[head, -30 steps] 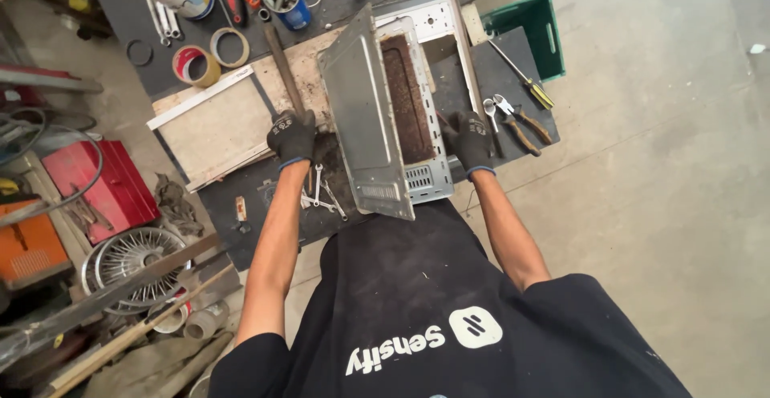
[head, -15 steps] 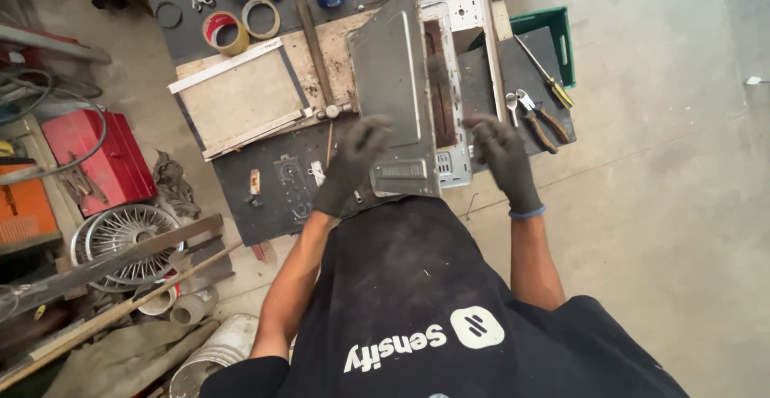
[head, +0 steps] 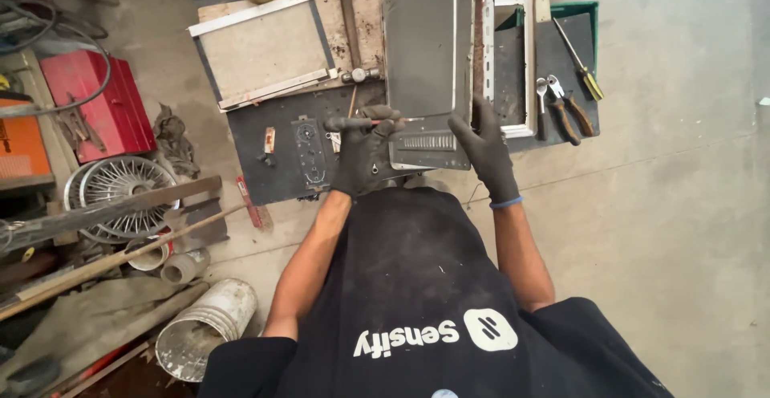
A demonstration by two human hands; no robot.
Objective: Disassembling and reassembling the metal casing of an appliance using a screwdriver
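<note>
Metal panel (head: pixel 425 53), gloved fingers (head: pixel 481 129) at edge

Grey metal panel (head: pixel 425 53), flat and rectangular, vented at near edge, lying tilted over open white case (head: pixel 513 13), overlapping its left side.

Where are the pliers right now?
In the head view, the pliers lie on the dark board's right end, between the open metal case and a yellow-handled screwdriver, beyond the right hand.
</note>
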